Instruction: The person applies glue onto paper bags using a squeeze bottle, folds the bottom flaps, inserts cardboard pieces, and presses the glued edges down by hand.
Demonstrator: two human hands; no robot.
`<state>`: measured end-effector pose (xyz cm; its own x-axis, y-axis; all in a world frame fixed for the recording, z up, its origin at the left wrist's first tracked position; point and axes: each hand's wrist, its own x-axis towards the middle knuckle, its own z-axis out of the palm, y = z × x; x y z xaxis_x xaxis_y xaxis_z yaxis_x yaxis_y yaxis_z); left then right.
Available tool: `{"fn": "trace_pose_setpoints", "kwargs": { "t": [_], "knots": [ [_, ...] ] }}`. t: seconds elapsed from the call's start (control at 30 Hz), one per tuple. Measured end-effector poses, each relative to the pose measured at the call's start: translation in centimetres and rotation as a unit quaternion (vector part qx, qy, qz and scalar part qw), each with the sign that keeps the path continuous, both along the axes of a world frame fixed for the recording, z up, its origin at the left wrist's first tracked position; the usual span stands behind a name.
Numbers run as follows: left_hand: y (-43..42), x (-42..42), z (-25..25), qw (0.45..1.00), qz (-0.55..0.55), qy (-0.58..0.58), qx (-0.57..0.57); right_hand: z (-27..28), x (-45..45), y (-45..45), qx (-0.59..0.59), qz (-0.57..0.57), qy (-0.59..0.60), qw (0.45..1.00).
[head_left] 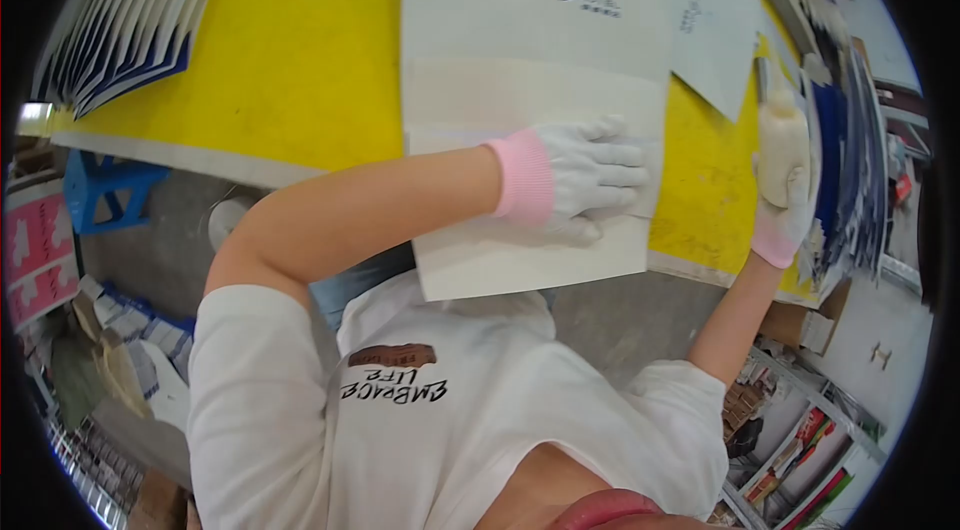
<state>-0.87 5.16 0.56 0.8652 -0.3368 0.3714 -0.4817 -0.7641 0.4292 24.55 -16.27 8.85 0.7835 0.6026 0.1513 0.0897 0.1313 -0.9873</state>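
My left hand [590, 175], in a white glove with a pink cuff, lies flat with fingers spread on a large white paper sheet [540, 80]. The sheet bears blue hotel lettering and a fold line, and its near end hangs past the table edge. At the right, my right hand [800, 215], gloved the same way, is beside a row of blue-and-white paper pieces [850, 160]. Against its palm is a cream rounded object [783, 145] whose kind I cannot make out. The fingers of this hand are partly hidden. Another white printed piece [720, 30] with a blue band lies between the hands.
The yellow table [300, 40] has a pale front edge. A fanned stack of white-and-blue folded paper [140, 10] rests at its far left. A blue stool [110, 190] stands below on the left. Shelves [800, 430] with boxes are at the lower right.
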Motion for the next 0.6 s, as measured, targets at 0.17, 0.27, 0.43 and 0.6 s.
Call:
{"fn": "trace_pose_setpoints", "kwargs": {
  "t": [0.17,0.27,0.43,0.6],
  "knots": [
    [-0.3,0.1,-0.9,0.999,-0.004,0.021,-0.027,3.1,-10.0,9.5,-0.116,0.273,-0.323,0.899],
    [-0.6,0.4,-1.3,0.984,-0.028,0.139,-0.106,4.1,-11.7,12.7,-0.140,0.364,-0.435,0.811],
    [-0.2,-0.2,-0.8,0.994,-0.009,0.088,-0.067,4.3,-13.3,15.5,-0.139,0.391,-0.502,0.759],
    [-0.2,-0.4,-0.8,0.981,0.010,0.128,-0.142,4.7,-13.6,16.8,-0.113,0.424,-0.547,0.713]
  ]
}}
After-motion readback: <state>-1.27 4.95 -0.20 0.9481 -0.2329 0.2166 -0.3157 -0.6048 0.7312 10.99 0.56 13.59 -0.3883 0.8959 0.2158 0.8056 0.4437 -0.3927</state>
